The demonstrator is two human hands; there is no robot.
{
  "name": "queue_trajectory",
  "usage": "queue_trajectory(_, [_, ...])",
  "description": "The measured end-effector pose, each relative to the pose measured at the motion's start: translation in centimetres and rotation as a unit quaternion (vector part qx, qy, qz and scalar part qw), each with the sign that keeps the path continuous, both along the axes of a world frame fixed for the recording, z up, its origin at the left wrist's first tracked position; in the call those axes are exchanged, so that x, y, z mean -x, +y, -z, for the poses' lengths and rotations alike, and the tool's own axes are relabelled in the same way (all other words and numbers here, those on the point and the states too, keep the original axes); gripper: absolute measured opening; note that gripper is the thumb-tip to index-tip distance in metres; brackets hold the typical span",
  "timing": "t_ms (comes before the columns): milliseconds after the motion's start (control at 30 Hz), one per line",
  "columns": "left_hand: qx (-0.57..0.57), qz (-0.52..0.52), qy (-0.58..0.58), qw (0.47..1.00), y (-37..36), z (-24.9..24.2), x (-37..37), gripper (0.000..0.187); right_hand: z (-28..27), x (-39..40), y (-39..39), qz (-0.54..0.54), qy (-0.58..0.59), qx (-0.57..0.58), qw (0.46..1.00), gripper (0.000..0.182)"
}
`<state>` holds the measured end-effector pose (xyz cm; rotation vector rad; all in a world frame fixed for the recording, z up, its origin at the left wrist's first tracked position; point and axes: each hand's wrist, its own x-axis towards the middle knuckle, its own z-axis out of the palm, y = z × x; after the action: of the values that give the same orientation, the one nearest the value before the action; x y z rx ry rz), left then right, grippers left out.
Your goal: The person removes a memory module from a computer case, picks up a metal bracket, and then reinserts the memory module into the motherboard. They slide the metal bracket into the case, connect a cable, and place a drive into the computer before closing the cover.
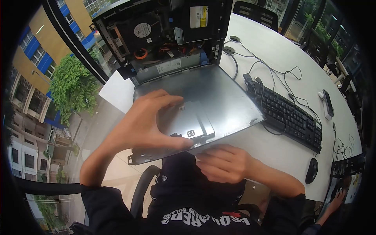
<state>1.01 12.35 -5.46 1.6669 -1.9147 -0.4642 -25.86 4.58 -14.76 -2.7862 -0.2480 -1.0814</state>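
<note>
A desktop computer case (176, 66) stands at the table's edge with its inside exposed. Its bare metal side panel (231, 102) lies tilted toward me, bearing a raised latch plate (191, 133). Over the left part of the panel is my left hand (145, 121), thumb and fingers spread wide in a C shape. Its thumb rests by the near edge, below the latch plate, and the fingertips lie near the plate's far end. My right hand (225, 162) is just below the panel's near edge, fingers curled together. What its fingertips hold, if anything, is hidden.
Right of the case, a black keyboard (288, 113) lies on the white table (246, 143) with tangled cables (270, 68). Farther right are a mouse (311, 170) and a dark handheld device (327, 102). Another person's hand (337, 199) shows at lower right. Windows border the left side.
</note>
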Motion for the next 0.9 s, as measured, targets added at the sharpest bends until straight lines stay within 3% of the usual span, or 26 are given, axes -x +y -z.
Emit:
queue_trajectory(100, [0.001,-0.003,-0.013,1.000,-0.4,-0.4,-0.6,0.093,-2.8,0.4,0.0,0.003,-0.066,0.128,0.990,0.015])
queue_trajectory(200, [-0.019,-0.012,-0.001,1.000,-0.6,-1.3,-0.9,0.095,-4.1,-0.5,-1.4,0.079,-0.112,0.157,0.978,0.020])
queue_trajectory(267, [-0.019,-0.019,0.010,1.000,-0.4,-1.4,-1.0,0.095,-5.1,-1.9,-2.1,0.129,-0.096,0.105,0.981,0.026])
queue_trajectory(533, [-0.085,-0.004,0.073,0.994,-0.9,-3.4,-2.7,0.092,-7.0,-4.5,-5.4,0.075,-0.105,0.181,0.975,0.031])
queue_trajectory(567, [-0.082,0.032,0.061,0.994,-1.0,-4.5,-3.3,0.080,-7.6,-4.7,-5.6,0.077,-0.104,0.184,0.974,0.031])
queue_trajectory(733, [0.188,-0.074,-0.002,0.979,-0.3,-9.7,-6.4,0.048,-10.6,-6.8,-7.1,0.094,-0.122,0.176,0.972,0.036])
queue_trajectory(900, [0.328,-0.159,0.037,0.930,0.1,-12.1,-9.6,0.048,-12.8,-9.9,-8.7,0.132,-0.181,0.152,0.963,0.032])
